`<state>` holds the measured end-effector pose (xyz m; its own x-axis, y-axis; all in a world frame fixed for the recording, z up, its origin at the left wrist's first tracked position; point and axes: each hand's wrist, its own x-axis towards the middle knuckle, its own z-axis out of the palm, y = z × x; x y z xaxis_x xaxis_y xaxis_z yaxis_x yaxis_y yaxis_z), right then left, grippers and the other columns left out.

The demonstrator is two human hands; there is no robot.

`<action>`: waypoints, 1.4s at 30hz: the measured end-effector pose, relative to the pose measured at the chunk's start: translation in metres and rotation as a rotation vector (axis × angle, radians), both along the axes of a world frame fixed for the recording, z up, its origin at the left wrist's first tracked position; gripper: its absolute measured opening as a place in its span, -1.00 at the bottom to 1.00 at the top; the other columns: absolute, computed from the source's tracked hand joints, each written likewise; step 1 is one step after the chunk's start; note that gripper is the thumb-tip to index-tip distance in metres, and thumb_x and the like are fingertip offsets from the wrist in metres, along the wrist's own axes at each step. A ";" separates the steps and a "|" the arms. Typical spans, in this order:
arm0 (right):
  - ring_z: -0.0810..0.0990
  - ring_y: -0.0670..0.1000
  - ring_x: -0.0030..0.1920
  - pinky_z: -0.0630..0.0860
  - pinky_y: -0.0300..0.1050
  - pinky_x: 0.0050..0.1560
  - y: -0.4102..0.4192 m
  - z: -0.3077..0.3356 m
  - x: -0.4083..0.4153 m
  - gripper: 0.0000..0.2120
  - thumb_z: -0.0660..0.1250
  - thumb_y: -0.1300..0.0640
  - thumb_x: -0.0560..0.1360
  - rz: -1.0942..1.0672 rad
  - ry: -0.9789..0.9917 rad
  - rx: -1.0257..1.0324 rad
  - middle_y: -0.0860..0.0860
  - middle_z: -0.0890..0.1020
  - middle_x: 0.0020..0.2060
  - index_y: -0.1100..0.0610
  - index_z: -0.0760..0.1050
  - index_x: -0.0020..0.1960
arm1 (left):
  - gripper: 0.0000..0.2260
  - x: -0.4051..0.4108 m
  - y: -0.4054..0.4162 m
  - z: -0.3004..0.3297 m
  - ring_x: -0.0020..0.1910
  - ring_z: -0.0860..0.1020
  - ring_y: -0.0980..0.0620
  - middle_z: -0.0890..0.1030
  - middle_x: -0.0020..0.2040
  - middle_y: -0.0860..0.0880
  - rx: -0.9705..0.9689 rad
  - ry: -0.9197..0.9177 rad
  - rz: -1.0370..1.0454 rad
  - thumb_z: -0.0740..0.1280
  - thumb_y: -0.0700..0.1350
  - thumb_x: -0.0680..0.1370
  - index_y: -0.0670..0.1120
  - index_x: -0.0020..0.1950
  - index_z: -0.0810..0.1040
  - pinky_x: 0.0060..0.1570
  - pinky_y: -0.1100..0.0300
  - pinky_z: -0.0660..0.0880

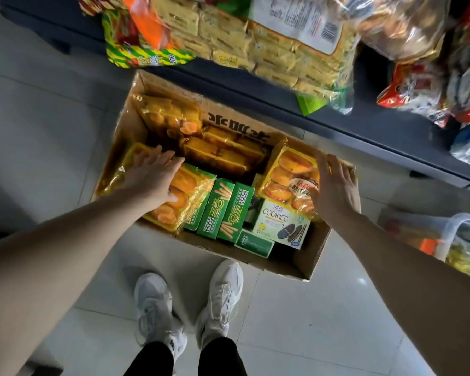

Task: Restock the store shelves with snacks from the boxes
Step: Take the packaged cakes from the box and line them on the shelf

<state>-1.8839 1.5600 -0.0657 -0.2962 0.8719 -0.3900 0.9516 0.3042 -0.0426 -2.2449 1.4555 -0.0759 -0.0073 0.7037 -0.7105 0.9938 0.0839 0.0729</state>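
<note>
An open cardboard box (312, 256) stands on the floor below me, full of snacks. My left hand (152, 177) lies with straight fingers on a yellow cake pack (190, 194) at the box's left side. My right hand (337, 188) reaches over another yellow cake pack (285, 175) at the right side, fingers spread and touching its far edge. Between them stand green biscuit-stick boxes (220, 210) and a white Cookico box (280, 223). More yellow packs (223, 150) fill the far half.
A dark low shelf (364, 126) runs across the top, holding big bags of crackers (269, 47) and other snack bags (423, 88). A clear bin (456, 237) with goods sits at the right. My white shoes (190, 302) stand on the tiled floor.
</note>
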 end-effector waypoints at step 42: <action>0.64 0.21 -0.02 0.54 0.00 -0.14 -0.066 0.530 -0.107 -0.62 0.33 0.19 0.57 0.112 0.190 0.143 0.07 0.53 0.18 -0.14 0.52 0.32 | -0.41 -0.022 -0.049 0.535 -0.15 0.61 -0.07 0.59 0.06 -0.10 0.408 -0.090 0.304 0.22 -0.26 0.61 0.34 0.44 0.20 -0.23 0.04 0.59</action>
